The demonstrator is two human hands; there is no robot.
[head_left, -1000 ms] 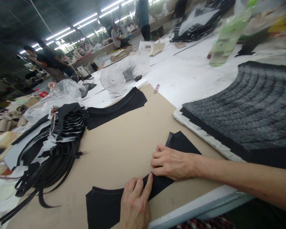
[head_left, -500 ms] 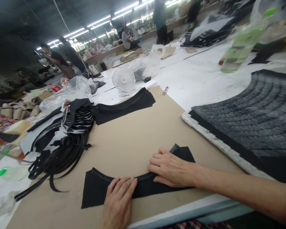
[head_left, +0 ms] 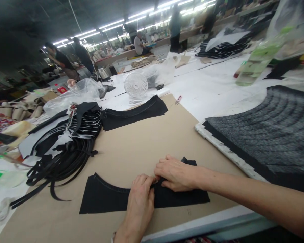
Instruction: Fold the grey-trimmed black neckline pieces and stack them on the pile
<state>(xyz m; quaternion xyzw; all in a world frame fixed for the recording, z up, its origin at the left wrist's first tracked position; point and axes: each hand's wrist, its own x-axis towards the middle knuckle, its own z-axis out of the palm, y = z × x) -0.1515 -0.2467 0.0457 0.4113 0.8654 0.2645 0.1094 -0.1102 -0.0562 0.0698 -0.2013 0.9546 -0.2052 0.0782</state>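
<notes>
A black fabric piece (head_left: 103,199) with a curved, folded-looking upper edge lies flat on the brown board (head_left: 134,145) in front of me. My left hand (head_left: 141,199) is on its middle, with fingers bent and closed at the curved edge. Right beside it, my right hand (head_left: 176,173) has its fingertips closed on the same edge, close to the left fingertips. What exactly lies under the fingers is hidden. Farther back on the board rests a stack of similar black curved pieces (head_left: 134,116).
At left is a heap of black strips (head_left: 66,162). A small white fan (head_left: 135,84) and pink-handled snips (head_left: 178,99) are behind the board. To the right lies a slab with dark patterned fabric (head_left: 248,135), beyond it a bottle of greenish liquid (head_left: 253,64). Several people are in the background.
My left hand has moved right along the curved edge, up against the right hand. Its fingers, laid flat before, are now bent. The fabric piece has shifted slightly left.
</notes>
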